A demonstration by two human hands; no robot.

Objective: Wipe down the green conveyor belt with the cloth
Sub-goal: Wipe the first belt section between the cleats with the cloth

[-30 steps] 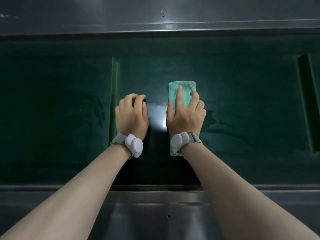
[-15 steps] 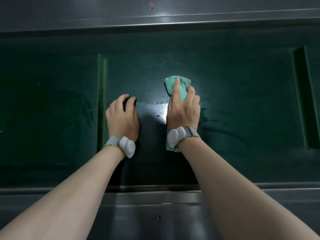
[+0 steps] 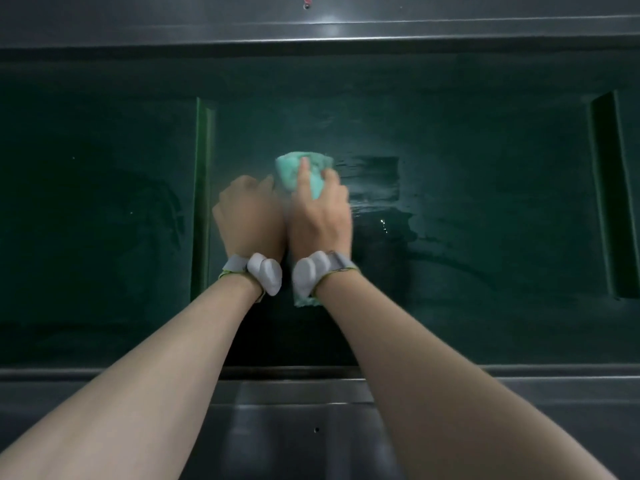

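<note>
- While only the head view is supplied, every entry below is read from it.
- Green conveyor belt (image 3: 450,237): dark green surface running left to right across the frame, bounded by a steel rail (image 3: 346,32) at the far side and a steel ledge (image 3: 138,382) at the near side.
- Cleats: one raised rib (image 3: 202,202) just left of the hands; a second rib (image 3: 604,195) well to the right; both cross the belt near to far.
- Cloth (image 3: 294,171): pale green, bunched, lying on the belt; long axis near to far, its far end showing beyond the fingertips, its near corner showing below the wrist.
- Right hand (image 3: 320,223): on top of the cloth, fingers bent over the bunched fabric and gripping it, index finger extended along it.
- Left hand (image 3: 249,216): touching the right hand's inner side; motion-blurred, fingers curled under; whether it grips anything, cannot tell.
- Wristbands: grey strap with pale pod on each wrist (image 3: 266,275).
- Wet streaks (image 3: 374,181): directly right of the cloth.
- Judgement: the cloth sits under the right hand; unwiped belt seems to lie leftward up to the rib and further away.
</note>
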